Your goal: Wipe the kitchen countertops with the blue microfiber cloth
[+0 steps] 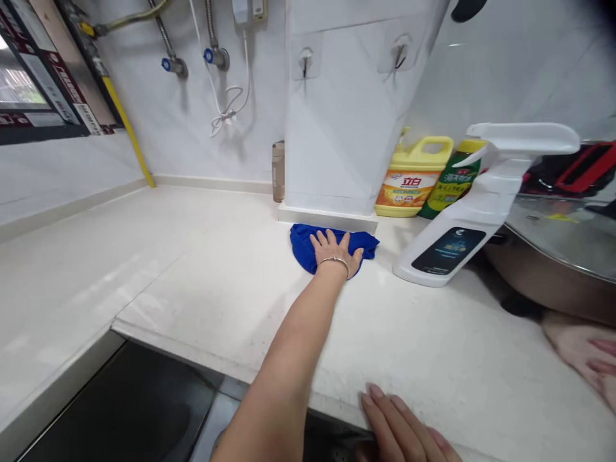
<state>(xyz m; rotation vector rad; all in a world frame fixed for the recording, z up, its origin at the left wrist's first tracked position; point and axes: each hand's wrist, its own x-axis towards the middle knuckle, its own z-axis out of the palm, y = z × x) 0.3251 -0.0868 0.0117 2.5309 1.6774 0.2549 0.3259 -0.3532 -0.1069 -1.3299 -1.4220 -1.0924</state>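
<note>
- Two bare hands are at a white counter (216, 282): the left hand (334, 251) lies flat, fingers spread, pressing a blue cloth (303, 247) and gripping nothing.
- Cloth sits against the foot of the white pillar (337, 128), near a spray bottle (462, 224).
- Right hand (404, 427) rests open on the counter's front edge.
- Wiping appears under way; the open surface looks clean, the stretch around the bottle seemingly left.

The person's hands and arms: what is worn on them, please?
The left hand is bare, with a thin silver bangle around its wrist; the forearm shows no sleeve. The right hand is bare too, with no glove and no ring visible; its wrist is out of frame.
</note>
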